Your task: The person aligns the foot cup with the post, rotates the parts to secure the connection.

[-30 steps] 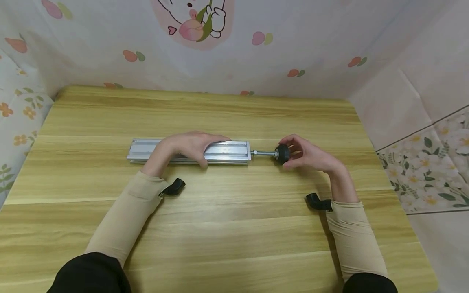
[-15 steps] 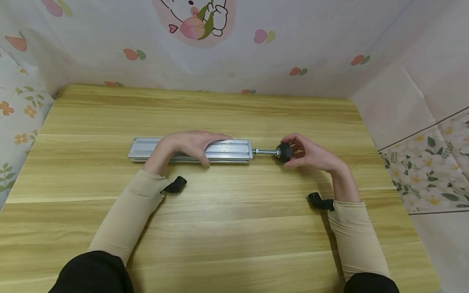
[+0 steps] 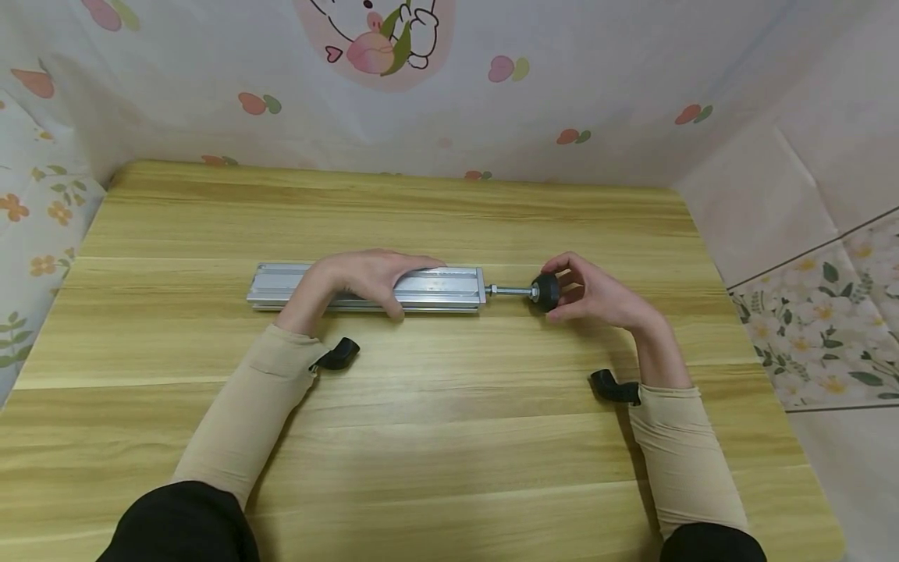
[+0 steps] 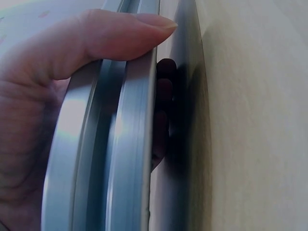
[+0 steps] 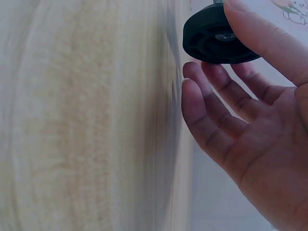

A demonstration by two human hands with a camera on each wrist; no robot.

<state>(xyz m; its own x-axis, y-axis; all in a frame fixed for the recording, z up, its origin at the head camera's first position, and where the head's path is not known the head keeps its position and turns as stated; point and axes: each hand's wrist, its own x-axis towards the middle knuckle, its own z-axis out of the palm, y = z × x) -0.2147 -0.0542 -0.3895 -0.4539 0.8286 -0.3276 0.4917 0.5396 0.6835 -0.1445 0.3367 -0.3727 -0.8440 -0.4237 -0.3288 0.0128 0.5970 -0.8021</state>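
My left hand point(image 3: 371, 279) grips a silver aluminium profile point(image 3: 442, 289) from above, thumb along its near side. In the left wrist view the thumb point(image 4: 120, 36) lies across the grooved profile point(image 4: 132, 125), and darkened fingertips show past its lower edge. From the profile's right end a threaded rod point(image 3: 511, 291) with a nut sticks out, ending in a round black levelling foot point(image 3: 545, 292). My right hand point(image 3: 593, 294) pinches this foot by its rim. The right wrist view shows the foot's hollow underside point(image 5: 216, 43), the thumb on one side and bent fingers around the other.
Both things lie over a wood-grain table point(image 3: 449, 437). A patterned white curtain point(image 3: 449, 117) hangs along the back edge, with more floral sheeting point(image 3: 829, 312) on the right. Black curved pieces point(image 3: 337, 354) stick out from the beige sleeves point(image 3: 246, 406).
The head view has shifted slightly. Both hands keep their holds; the right fingers on the levelling foot have moved only a little, and the profile stays in place.
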